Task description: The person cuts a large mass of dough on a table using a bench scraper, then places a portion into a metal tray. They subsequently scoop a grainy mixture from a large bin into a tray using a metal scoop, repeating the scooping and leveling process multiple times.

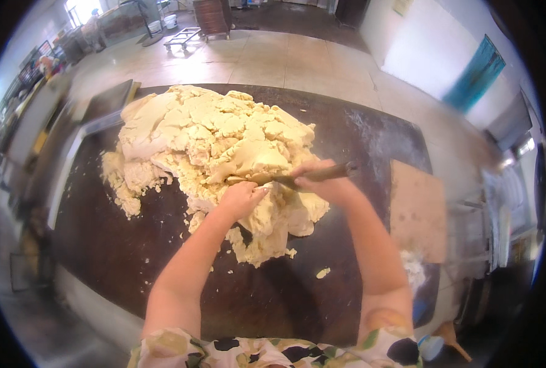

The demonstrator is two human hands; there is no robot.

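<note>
A large, crumbly mound of pale yellow dough (224, 135) lies across the dark tabletop (125, 245). My right hand (327, 183) is closed around the dark handle of a long tool (340, 172), probably a knife or scraper. The tool lies crosswise over the near part of the mound. Its left end runs into the dough, so the blade's shape is hidden. My left hand (241, 199) rests at the near side of the mound, close to that end. Its fingers are bent and pressed into the dough, with the thumb pointing right.
Loose crumbs and a small dough piece (323, 273) lie near me. A tan board (415, 208) sits at the table's right edge, beside white flour (414, 270). Beyond the table, a wheeled frame (182, 38) stands on the tiled floor. A teal curtain (474, 73) hangs at right.
</note>
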